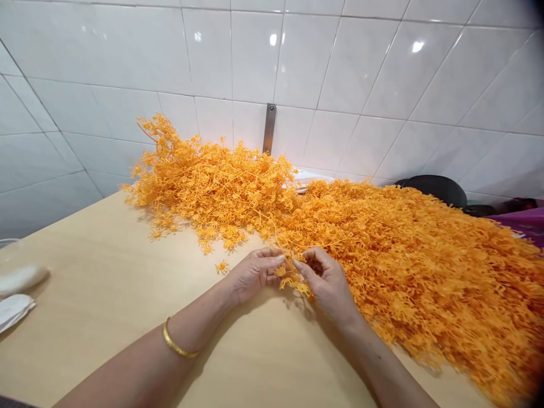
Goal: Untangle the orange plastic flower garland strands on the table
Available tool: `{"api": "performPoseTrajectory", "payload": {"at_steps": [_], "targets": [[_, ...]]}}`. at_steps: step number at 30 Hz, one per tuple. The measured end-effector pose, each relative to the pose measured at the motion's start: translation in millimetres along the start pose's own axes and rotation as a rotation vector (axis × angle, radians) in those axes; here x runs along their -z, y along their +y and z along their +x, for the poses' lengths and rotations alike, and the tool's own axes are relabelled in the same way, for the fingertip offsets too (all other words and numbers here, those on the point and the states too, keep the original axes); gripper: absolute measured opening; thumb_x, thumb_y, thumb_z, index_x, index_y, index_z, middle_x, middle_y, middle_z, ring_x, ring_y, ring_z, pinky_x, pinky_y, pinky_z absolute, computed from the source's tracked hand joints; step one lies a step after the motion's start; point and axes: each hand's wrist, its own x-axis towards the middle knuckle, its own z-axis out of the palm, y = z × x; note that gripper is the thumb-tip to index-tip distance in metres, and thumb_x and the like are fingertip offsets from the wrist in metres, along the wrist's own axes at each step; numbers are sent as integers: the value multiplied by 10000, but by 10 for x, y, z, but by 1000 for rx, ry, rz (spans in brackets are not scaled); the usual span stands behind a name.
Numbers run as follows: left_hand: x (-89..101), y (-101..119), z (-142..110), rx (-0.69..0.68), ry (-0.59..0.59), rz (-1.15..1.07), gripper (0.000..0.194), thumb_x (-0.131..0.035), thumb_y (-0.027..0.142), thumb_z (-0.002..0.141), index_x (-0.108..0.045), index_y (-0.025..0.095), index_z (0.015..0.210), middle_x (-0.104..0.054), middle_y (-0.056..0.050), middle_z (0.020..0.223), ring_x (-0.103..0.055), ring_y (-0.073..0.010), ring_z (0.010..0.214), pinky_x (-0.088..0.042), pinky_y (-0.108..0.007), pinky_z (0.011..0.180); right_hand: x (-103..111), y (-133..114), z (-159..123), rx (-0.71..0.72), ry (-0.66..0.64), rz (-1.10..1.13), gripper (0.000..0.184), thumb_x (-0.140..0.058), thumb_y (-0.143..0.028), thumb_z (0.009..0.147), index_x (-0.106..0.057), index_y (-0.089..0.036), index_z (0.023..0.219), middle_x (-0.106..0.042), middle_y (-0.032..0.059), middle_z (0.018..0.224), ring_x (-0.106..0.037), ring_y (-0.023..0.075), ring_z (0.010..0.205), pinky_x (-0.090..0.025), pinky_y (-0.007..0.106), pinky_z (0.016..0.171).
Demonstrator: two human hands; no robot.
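Between my two hands is a small orange artificial flower sprig (293, 283), its little spiky blooms hanging below my fingertips. My left hand (257, 271) pinches it from the left with thumb and fingers closed. On the other side, my right hand (329, 283) grips it between thumb and index finger. Just beyond my hands lies a heap of bushy orange artificial flower stems (225, 184). A larger pile of the same orange pieces (425, 255) spreads along the right, close to my right hand. One loose orange bloom (221, 267) rests left of my left hand.
The pale wooden table (127, 294) meets a white tiled wall (212, 51) with a metal bracket (269, 129). White objects (19, 280) lie at the left edge. Behind the right pile are a black rounded object (436, 190) and purple material (521, 221).
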Motion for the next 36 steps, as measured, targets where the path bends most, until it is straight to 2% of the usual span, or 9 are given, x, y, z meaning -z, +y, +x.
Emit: {"api": "performPoseTrajectory", "payload": {"at_steps": [6, 9, 11, 13, 19, 21, 26, 30, 36], "targets": [[-15, 8, -46, 24, -107, 146, 174, -659, 179, 625, -590, 113, 771, -601, -60, 752, -572, -139, 690, -423, -254, 654, -14, -7, -5, -70, -25, 83, 182, -553, -304, 712, -429, -178, 671, -429, -28, 635, -388, 93, 569, -321, 204, 500], [-24, -10, -54, -6, -135, 156, 110, -648, 170, 633, -567, 119, 686, -588, -43, 687, -563, -132, 678, -410, -250, 671, -24, -7, -9, -164, -100, 312, 218, -560, -349, 713, -419, -184, 698, -414, -46, 604, -383, 80, 528, -326, 197, 481], [-22, -30, -46, -20, -139, 159, 101, -638, 155, 636, -543, 119, 636, -586, -44, 653, -561, -131, 666, -405, -247, 671, -28, -4, -10, -194, -167, 473, 206, -542, -360, 732, -446, -178, 723, -459, -32, 640, -435, 86, 578, -371, 209, 542], [-17, -47, -33, -17, -108, 175, 110, -642, 139, 621, -533, 122, 630, -589, -43, 627, -558, -126, 632, -404, -241, 645, -26, 9, -8, -229, -205, 583, 200, -521, -367, 750, -487, -170, 741, -482, -20, 671, -458, 86, 611, -389, 213, 580], [-6, -63, -14, -44, 20, 182, 172, -657, 104, 571, -540, 135, 692, -576, -8, 583, -538, -94, 572, -399, -222, 607, 17, 78, 10, -468, -133, 593, 319, -493, -469, 737, -549, -180, 860, -449, -24, 644, -415, 58, 464, -283, 175, 390], [-19, -63, -21, -59, 24, 196, 169, -654, 110, 570, -542, 134, 694, -568, 0, 568, -530, -89, 558, -398, -220, 600, 32, 80, 15, -418, -144, 507, 338, -479, -490, 737, -560, -180, 845, -433, -29, 609, -400, 62, 455, -266, 179, 386], [-82, -64, -47, -89, -16, 287, 153, -656, 149, 570, -537, 133, 664, -563, -3, 551, -515, -101, 532, -396, -244, 584, 20, 60, 11, -129, -214, 155, 256, -509, -416, 738, -562, -169, 693, -475, -13, 623, -428, 99, 555, -324, 219, 491], [-103, -51, -55, -106, -64, 429, 121, -634, 204, 608, -563, 114, 647, -545, -16, 554, -477, -93, 518, -364, -234, 543, -9, 28, -16, 9, -61, -59, 264, -478, -326, 774, -496, -162, 568, -433, -8, 612, -415, 109, 589, -326, 237, 539], [-162, -12, -29, -168, -116, 476, 160, -618, 261, 625, -546, 121, 598, -488, -1, 554, -456, -94, 536, -345, -229, 526, -75, -67, -80, 161, 207, -75, 230, -460, -232, 791, -464, -166, 570, -394, -11, 644, -397, 104, 603, -330, 235, 555]]}}
